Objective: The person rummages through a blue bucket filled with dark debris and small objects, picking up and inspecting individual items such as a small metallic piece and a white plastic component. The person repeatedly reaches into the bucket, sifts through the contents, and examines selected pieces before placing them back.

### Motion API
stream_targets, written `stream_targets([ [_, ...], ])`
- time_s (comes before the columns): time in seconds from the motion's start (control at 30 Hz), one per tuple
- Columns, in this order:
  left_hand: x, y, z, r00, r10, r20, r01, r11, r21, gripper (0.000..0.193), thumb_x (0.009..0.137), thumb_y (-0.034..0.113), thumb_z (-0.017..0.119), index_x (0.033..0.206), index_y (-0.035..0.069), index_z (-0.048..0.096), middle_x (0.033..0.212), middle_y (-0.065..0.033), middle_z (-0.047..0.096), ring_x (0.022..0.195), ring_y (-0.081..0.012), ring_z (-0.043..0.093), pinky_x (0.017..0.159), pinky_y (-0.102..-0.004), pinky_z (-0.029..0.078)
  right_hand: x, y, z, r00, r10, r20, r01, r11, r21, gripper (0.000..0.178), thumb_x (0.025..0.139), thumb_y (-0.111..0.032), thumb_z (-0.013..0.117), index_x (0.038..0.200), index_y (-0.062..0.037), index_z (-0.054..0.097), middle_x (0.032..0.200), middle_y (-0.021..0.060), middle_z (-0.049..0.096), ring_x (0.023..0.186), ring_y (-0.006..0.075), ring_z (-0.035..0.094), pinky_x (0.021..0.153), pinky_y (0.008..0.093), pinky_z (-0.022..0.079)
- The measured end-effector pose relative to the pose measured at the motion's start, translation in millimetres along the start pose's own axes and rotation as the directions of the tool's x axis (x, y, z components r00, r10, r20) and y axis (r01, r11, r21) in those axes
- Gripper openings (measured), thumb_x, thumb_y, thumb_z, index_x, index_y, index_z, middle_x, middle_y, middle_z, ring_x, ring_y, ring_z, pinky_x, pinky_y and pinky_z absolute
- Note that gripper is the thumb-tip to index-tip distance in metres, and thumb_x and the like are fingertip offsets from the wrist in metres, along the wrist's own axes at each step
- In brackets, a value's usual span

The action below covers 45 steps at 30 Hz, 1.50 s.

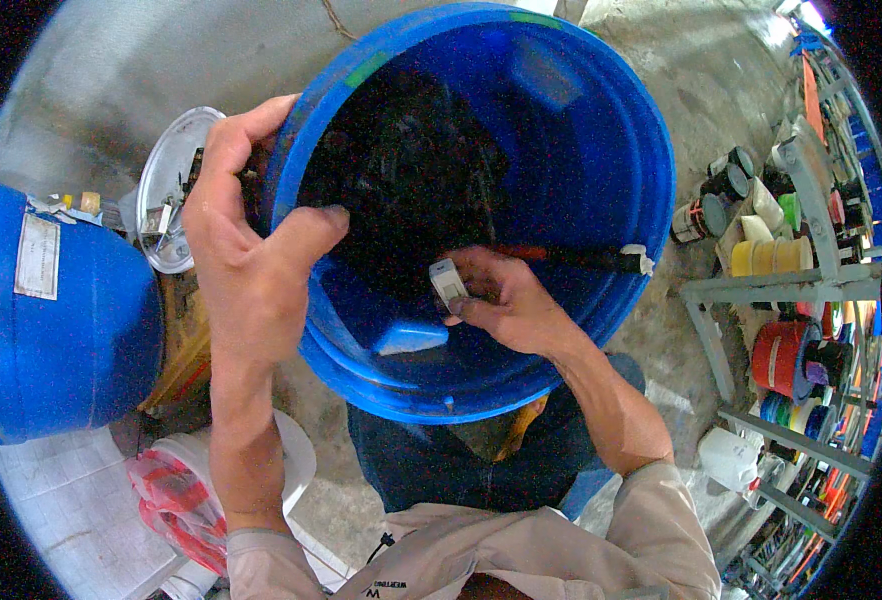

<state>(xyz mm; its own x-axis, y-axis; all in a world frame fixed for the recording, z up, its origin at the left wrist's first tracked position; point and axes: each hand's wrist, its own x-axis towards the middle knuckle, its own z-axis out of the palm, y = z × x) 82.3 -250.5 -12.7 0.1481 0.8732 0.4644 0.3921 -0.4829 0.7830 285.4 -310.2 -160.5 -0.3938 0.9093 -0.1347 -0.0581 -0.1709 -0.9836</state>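
Observation:
A large open blue barrel [651, 200] stands in front of me, its mouth facing up. My left hand [261, 215] grips its left rim, with the thumb over the inside and the fingers around the outer wall. Inside the near part of the opening, my right hand [506, 300] pinches a small white and grey rectangular block [448, 286]; its exact kind is unclear. A dark, shadowed mass [411, 170] fills the barrel's left and middle, too dark to make out. A red and black rod [581, 259] with a white end reaches the right inner wall, just beyond my right hand.
At left lies another blue barrel [71, 320], near a round pale lid [176, 190] with small items on it. A white bucket with a red-and-white plastic bag [176, 490] is lower left. Metal shelving [781, 287] with coloured spools and a white jug [729, 458] lines the right.

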Motion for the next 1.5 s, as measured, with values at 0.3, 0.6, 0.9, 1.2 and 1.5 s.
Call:
stream_targets([
  [0.3, -0.9, -2.9, 1.6, 1.000, -0.006, -0.011, 0.005, 0.999, -0.045, 0.056, 0.060, 0.006, 0.063, 0.115, -0.003, 0.058, 0.101, -0.0058, 0.058, 0.096, -0.0147, 0.056, 0.091, -0.0264, 0.042, 1.2, 5.7, 0.0, 1.000, 0.017, 0.002, -0.017, 1.000, -0.022, 0.038, 0.087, 0.004, 0.060, 0.124, 0.0037, 0.050, 0.105, 0.0102, 0.062, 0.090, 0.0167, 0.062, 0.079, 0.0324, 0.056],
  [0.6, -1.1, -0.8, 1.1, 1.000, -0.024, -0.002, 0.024, 1.000, -0.002, 0.056, 0.060, 0.006, 0.063, 0.116, -0.002, 0.059, 0.100, -0.0052, 0.059, 0.094, -0.0146, 0.057, 0.091, -0.0263, 0.042, -1.1, -7.8, -0.5, 0.991, 0.131, -0.033, -0.132, 0.991, -0.020, 0.026, 0.087, -0.003, 0.063, 0.112, 0.0048, 0.059, 0.092, 0.0094, 0.065, 0.081, 0.0155, 0.063, 0.069, 0.0298, 0.056],
  [0.9, -1.1, 1.1, 2.6, 0.999, -0.047, -0.004, 0.047, 0.998, -0.040, 0.056, 0.063, 0.003, 0.061, 0.118, -0.003, 0.057, 0.104, -0.0074, 0.062, 0.096, -0.0151, 0.059, 0.092, -0.0267, 0.043, -1.4, -2.0, 0.3, 0.999, 0.034, -0.038, -0.039, 0.992, -0.121, 0.025, 0.085, -0.002, 0.063, 0.110, 0.0042, 0.060, 0.089, 0.0077, 0.065, 0.075, 0.0127, 0.061, 0.069, 0.0272, 0.051],
  [1.2, -2.1, 4.1, 3.5, 0.997, -0.082, 0.010, 0.082, 0.993, -0.081, 0.056, 0.063, 0.003, 0.061, 0.118, -0.004, 0.057, 0.104, -0.0076, 0.062, 0.098, -0.0157, 0.058, 0.093, -0.0271, 0.042, 0.6, -0.1, 1.3, 0.999, 0.040, 0.025, -0.033, 0.973, -0.227, 0.027, 0.084, -0.001, 0.063, 0.110, 0.0034, 0.058, 0.092, 0.0098, 0.065, 0.078, 0.0149, 0.061, 0.071, 0.0297, 0.051],
  [1.5, -0.8, -3.3, -0.6, 1.000, -0.026, 0.000, 0.026, 1.000, -0.003, 0.057, 0.062, 0.004, 0.061, 0.118, -0.004, 0.057, 0.105, -0.0078, 0.061, 0.098, -0.0159, 0.058, 0.093, -0.0278, 0.043, -3.5, -4.0, 3.6, 0.997, 0.019, 0.079, 0.023, 0.870, -0.492, 0.044, 0.079, 0.000, 0.061, 0.122, 0.0035, 0.055, 0.109, 0.0257, 0.064, 0.106, 0.0374, 0.062, 0.091, 0.0408, 0.049],
])
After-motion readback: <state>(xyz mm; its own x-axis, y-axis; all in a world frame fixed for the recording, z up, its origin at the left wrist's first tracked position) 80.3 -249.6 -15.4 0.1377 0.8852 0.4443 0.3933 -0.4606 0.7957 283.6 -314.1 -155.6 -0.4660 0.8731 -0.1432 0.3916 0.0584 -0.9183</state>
